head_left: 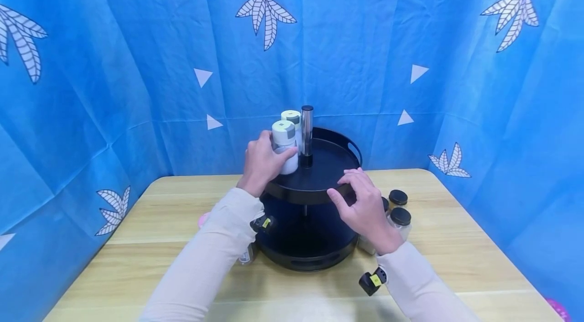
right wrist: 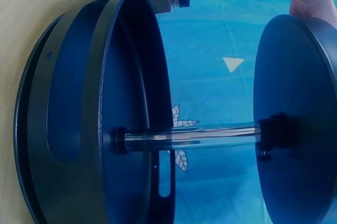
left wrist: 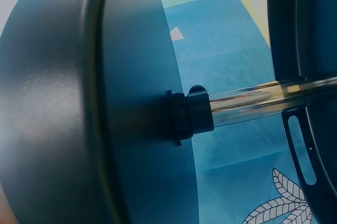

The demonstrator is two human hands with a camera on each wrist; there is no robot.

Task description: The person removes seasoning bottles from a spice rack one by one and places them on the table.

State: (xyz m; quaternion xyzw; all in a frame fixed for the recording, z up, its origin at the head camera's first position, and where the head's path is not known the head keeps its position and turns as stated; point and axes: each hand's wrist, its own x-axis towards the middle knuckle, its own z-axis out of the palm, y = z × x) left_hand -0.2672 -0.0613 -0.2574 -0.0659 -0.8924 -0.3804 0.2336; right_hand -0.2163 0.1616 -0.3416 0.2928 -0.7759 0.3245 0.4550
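My left hand (head_left: 263,162) grips a white bottle (head_left: 288,165) with a pale cap at the left side of the upper tier (head_left: 326,167) of a black two-tier turntable. Just behind it stands a second white bottle (head_left: 292,116), beside the chrome post (head_left: 306,132). At the right front rim of that tier is my right hand (head_left: 365,208), its fingers spread and loosely bent, holding nothing; whether they touch the rim I cannot tell. The lower tier (head_left: 303,241) shows beneath. In the right wrist view, the underside of the upper tier (right wrist: 295,87) and the lower tier (right wrist: 131,76) face each other.
Several jars with black lids (head_left: 400,216) stand on the wooden table (head_left: 447,241) right of the turntable, partly behind my right hand. A small clear container (head_left: 246,255) sits at left, partly covered by my forearm. Blue patterned cloth (head_left: 347,58) encloses the back and sides.
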